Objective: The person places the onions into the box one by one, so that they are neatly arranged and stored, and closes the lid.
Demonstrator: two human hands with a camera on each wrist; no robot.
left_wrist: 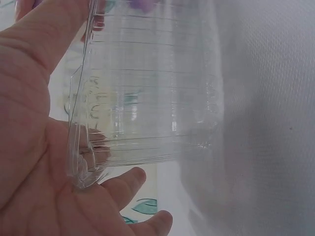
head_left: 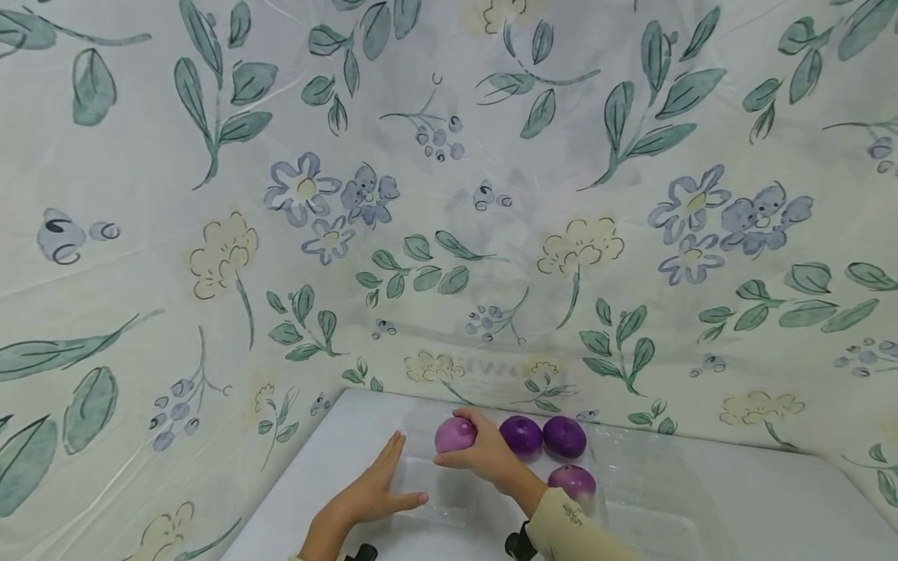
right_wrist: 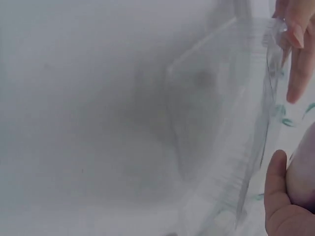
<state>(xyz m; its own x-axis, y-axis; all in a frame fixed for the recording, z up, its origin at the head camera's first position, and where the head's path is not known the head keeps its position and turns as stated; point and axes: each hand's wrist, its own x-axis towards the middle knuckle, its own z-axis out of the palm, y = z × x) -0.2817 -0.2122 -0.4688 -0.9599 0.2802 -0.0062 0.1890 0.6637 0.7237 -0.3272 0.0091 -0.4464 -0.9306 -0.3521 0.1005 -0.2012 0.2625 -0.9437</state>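
A pinkish-purple onion (head_left: 454,435) is gripped between the thumb and fingers of my right hand (head_left: 494,460), over the far part of a clear plastic box (head_left: 449,499). In the right wrist view, part of that pale onion (right_wrist: 304,177) shows above the box's rim. My left hand (head_left: 368,491) lies along the box's left side, fingers extended and thumb spread toward the near side. Up close in the left wrist view, the ribbed clear wall (left_wrist: 147,108) stands right at that palm, its rim against the hand.
To the right of my right hand sit two dark purple onions (head_left: 521,435) (head_left: 564,437), with a lighter onion (head_left: 572,481) nearer, partly behind the sleeve. Another clear plastic container (head_left: 652,499) lies farther right on the white table (head_left: 295,483). A floral-patterned sheet (head_left: 449,312) rises behind.
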